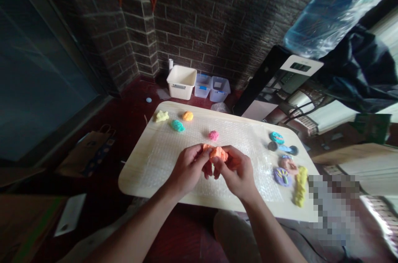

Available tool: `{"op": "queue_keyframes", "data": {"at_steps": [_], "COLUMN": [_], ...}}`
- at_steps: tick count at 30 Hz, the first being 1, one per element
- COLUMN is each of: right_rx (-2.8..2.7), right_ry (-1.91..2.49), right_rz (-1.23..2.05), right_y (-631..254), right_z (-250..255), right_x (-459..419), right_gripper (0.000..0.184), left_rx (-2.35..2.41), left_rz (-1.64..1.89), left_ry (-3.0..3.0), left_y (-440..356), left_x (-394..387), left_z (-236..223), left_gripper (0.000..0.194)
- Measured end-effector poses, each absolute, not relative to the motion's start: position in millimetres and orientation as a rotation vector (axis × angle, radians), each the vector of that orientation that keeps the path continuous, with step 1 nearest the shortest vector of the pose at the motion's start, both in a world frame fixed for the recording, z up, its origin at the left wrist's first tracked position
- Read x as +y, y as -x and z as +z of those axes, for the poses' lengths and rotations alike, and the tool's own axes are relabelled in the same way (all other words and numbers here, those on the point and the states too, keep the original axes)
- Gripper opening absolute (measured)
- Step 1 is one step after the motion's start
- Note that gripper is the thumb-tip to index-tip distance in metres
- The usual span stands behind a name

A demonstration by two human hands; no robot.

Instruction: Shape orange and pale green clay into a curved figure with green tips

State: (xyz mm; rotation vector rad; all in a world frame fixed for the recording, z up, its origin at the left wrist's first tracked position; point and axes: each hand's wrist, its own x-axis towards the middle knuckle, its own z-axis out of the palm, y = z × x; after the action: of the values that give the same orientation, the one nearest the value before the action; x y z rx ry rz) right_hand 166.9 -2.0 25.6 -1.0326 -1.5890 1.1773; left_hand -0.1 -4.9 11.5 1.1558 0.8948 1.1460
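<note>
Both hands meet above the middle of the table, around a lumpy piece of orange modelling clay (219,154). My left hand (190,165) pinches its left side between thumb and fingers. On the other side, my right hand (238,169) grips it with the thumb on top. Part of the clay is hidden behind the fingers. Just beyond the hands a pink clay lump (213,135) rests on bubble wrap (168,159). Farther left lie a teal lump (178,125), a yellow-orange lump (188,115) and a pale yellow piece (162,116).
Shaped clay pieces line the table's right side, among them a purple disc (282,176) and a yellow strip (300,186). Past the far edge of the table (137,176) stand a white basket (182,82) and two clear bins (219,89). A water dispenser (264,84) is at right.
</note>
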Motion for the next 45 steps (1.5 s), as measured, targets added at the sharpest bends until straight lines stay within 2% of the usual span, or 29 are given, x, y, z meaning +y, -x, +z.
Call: {"op": "queue_keyframes", "data": {"at_steps": [7,13,19,26,32,38,45], "right_rx": [-1.452,-1.512,-1.547,-1.476,-1.372,-1.379,-1.615], "right_ry": [1.083,1.152,1.014,0.977,1.000,0.974,0.989], "right_rz": [1.100,0.978,1.196,1.260,1.366,1.227,1.035], "right_y": [-160,-162,-164,-159,-150,-158,-168], "right_z": [24,20,22,19,18,17,18], "right_x": [-4,-2,-4,-10,-4,0,-2], "right_gripper": [0.021,0.023,0.020,0.044,0.035,0.027,0.019], "left_rx": [1.032,1.114,1.176,1.250,1.289,1.144,0.876], "left_rz": [1.262,1.277,1.247,1.328,1.412,1.334,1.098], "left_ry": [-1.599,-1.669,-1.654,-1.915,-2.103,-1.891,-1.109], "left_y": [1,0,5,7,-2,-1,6], "left_x": [-16,-17,-13,-12,-15,-13,4], "left_z": [23,27,24,16,10,18,11], "left_gripper": [0.038,0.024,0.021,0.016,0.021,0.024,0.038]}}
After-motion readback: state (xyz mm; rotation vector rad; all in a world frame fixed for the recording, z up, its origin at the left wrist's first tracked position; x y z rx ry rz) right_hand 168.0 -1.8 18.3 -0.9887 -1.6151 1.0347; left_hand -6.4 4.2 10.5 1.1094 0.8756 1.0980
